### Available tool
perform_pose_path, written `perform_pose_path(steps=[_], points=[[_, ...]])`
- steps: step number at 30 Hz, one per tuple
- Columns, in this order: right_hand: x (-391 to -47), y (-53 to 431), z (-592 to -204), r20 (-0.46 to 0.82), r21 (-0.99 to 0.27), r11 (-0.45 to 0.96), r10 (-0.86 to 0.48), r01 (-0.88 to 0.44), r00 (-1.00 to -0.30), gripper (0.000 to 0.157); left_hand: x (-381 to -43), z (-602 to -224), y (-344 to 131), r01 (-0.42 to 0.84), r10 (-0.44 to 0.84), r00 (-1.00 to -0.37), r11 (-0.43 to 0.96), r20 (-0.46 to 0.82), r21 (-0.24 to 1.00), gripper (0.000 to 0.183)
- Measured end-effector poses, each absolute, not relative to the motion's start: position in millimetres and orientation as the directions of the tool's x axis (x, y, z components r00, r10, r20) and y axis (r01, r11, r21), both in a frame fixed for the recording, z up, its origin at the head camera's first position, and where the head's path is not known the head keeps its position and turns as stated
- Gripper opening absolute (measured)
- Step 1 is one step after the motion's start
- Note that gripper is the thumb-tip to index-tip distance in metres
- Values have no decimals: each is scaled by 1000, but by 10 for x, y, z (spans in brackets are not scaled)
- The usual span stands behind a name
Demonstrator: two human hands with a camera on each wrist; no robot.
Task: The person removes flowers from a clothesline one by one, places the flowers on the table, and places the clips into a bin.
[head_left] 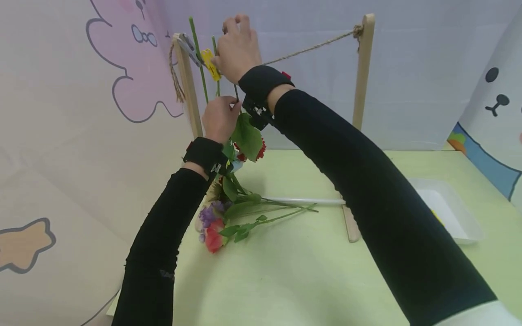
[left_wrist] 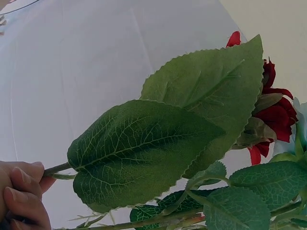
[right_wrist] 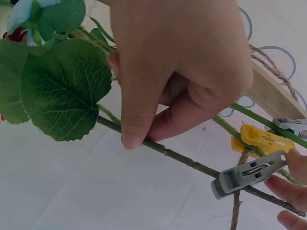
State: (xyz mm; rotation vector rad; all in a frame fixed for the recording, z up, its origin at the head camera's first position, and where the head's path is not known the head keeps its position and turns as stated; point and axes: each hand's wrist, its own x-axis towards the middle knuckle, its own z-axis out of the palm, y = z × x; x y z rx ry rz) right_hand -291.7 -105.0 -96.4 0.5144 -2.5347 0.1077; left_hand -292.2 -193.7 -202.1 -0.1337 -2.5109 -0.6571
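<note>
My left hand [head_left: 220, 118] pinches the dark green stem [right_wrist: 184, 159] of a flower between thumb and forefinger, just above its broad leaves [left_wrist: 139, 148]. The dark red flower head [left_wrist: 278, 115] hangs downward beyond the leaves. Higher up, my right hand [head_left: 238, 52] grips the handle end of a grey clothespin [right_wrist: 240, 178], whose jaws lie across that stem and the twine [right_wrist: 236, 211]. Beside it, a yellow clothespin [head_left: 211, 64] and another grey clothespin [head_left: 189, 50] hold green stems on the twine. The grey clothespin in my right hand is hidden in the head view.
Twine spans two wooden posts [head_left: 363, 72]. Below on the pale green table [head_left: 293, 262] lie flowers with purple blooms [head_left: 210, 215] and a pink bloom [head_left: 214, 236], near a white rod [head_left: 302, 200]. A white tray [head_left: 469, 226] stands at the right, partly behind my right sleeve.
</note>
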Motion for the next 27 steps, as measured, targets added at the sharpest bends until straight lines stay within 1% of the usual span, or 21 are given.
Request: perform_pose_path(steps=[4,6,8,14,21,25,27], points=[[-2907,-1078,-948,476,7,922,-343,-387,-809,41,-2915,-2025,-1959,233,-30,-838,883,545,407,26],[-2904,-1091,-955,460,5,918,-355,-397,-814,41,-2905,-2035,-1976,239,-21,-836,885,548,398,26],[-2903,-1096,-961,457,-27,910,-358,-415,-814,39,-2897,-2046,-1996,248,-14,-833,884,553,396,26],[-2903,-1083,-976,525,-135,882,-323,-452,-787,36,-2858,-2038,-2028,288,14,-810,880,586,378,26],[-2915,-1045,-999,600,-276,846,-220,-457,-769,33,-2795,-2007,-1972,286,34,-835,880,549,380,26],[-2917,-1059,-986,637,-316,831,-171,-457,-751,34,-2763,-2013,-1935,263,15,-840,886,542,382,24],[-2915,-1066,-974,653,-329,829,-145,-452,-743,34,-2746,-2030,-1910,262,15,-841,886,540,383,28]])
